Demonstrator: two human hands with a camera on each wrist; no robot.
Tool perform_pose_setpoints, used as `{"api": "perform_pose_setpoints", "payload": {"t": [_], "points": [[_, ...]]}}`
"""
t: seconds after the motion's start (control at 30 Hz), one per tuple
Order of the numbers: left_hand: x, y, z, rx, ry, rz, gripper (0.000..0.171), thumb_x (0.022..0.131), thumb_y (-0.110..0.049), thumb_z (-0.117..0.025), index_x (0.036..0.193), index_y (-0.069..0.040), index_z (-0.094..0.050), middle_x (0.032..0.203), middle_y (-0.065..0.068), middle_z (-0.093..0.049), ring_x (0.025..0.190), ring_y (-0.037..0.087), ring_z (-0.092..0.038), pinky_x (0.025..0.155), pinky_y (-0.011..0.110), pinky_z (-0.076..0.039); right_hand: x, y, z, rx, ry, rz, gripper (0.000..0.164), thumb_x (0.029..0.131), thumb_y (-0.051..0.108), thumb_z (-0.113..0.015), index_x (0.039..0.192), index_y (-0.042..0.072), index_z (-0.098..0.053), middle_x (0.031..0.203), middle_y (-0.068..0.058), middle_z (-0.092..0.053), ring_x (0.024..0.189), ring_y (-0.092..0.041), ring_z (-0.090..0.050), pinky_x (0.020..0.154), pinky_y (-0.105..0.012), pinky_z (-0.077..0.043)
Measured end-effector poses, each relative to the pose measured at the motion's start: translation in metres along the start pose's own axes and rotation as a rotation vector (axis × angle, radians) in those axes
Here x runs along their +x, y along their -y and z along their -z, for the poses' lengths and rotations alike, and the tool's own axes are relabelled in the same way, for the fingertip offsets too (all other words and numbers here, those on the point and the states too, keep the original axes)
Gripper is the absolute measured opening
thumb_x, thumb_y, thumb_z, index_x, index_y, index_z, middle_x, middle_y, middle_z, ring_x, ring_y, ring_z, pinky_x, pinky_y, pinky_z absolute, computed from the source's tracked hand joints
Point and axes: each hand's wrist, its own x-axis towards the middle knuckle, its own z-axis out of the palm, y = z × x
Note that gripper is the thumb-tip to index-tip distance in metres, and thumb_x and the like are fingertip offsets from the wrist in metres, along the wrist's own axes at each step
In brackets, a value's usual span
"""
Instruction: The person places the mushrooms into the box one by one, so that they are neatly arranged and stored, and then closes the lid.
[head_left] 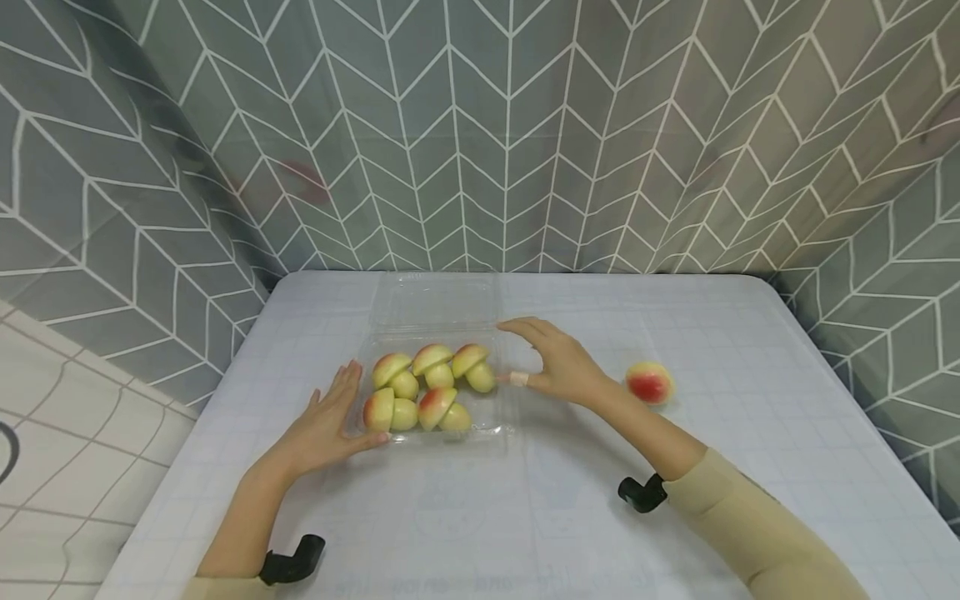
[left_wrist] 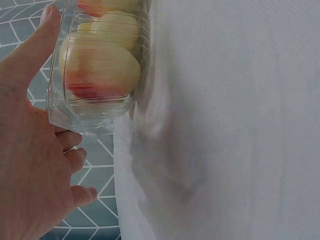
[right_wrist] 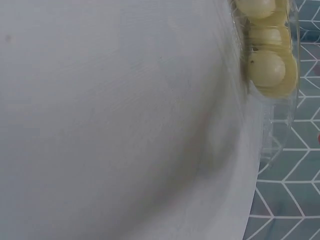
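Observation:
A clear plastic clamshell box (head_left: 491, 421) lies on the table with its lid (head_left: 435, 300) folded back. Several mushroom-shaped pieces, yellow-green with red-blushed caps, sit in the tray, such as the mushroom-shaped piece (head_left: 390, 410) at front left. Along the box's left side lies my left hand (head_left: 322, 425), fingers stretched out and thumb at the front rim. The left wrist view shows this hand (left_wrist: 37, 165) beside the tray wall. At the right edge, my right hand (head_left: 558, 362) arches with thumb and fingers apart, holding nothing. The right wrist view shows the box (right_wrist: 282, 107) but not the hand.
One red-and-yellow rounded piece (head_left: 650, 383) lies on the white table (head_left: 585, 517), right of my right wrist. A grey curtain (head_left: 480, 150) with white lines hangs behind and along the sides. White tiles (head_left: 67, 467) show at lower left.

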Motion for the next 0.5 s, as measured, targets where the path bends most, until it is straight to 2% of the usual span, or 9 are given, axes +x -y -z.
{"api": "perform_pose_setpoints", "payload": {"t": [0.13,0.27,0.5], "points": [[0.000,0.000,0.000,0.001,0.001,0.001,0.116,0.080,-0.057,-0.070,0.150,0.009,-0.005,0.157,0.027,-0.004,0.144,0.043,-0.005,0.108,0.068,-0.007,-0.008,-0.003,0.008,0.005,-0.028,-0.024,0.080,0.070,0.040,-0.086,0.138,0.019,-0.051,0.132,-0.003,-0.054,0.110,-0.020,-0.055,0.088,-0.040,-0.050],[-0.001,0.001,-0.001,0.005,0.001,-0.001,0.116,0.080,-0.058,-0.069,0.150,0.008,-0.005,0.157,0.027,-0.005,0.144,0.043,-0.006,0.107,0.068,-0.007,-0.016,-0.008,0.014,0.027,-0.092,-0.007,0.082,0.065,0.036,-0.089,0.137,0.017,-0.053,0.129,-0.003,-0.056,0.099,-0.019,-0.055,0.081,-0.035,-0.052],[0.000,0.000,0.000,-0.002,0.002,0.004,0.117,0.080,-0.060,-0.068,0.150,0.008,-0.005,0.157,0.027,-0.005,0.144,0.043,-0.005,0.108,0.068,-0.006,-0.026,-0.016,0.023,0.050,-0.176,0.042,0.081,0.064,0.026,-0.091,0.134,0.013,-0.054,0.126,-0.003,-0.058,0.111,-0.018,-0.054,0.077,-0.038,-0.054]]}}
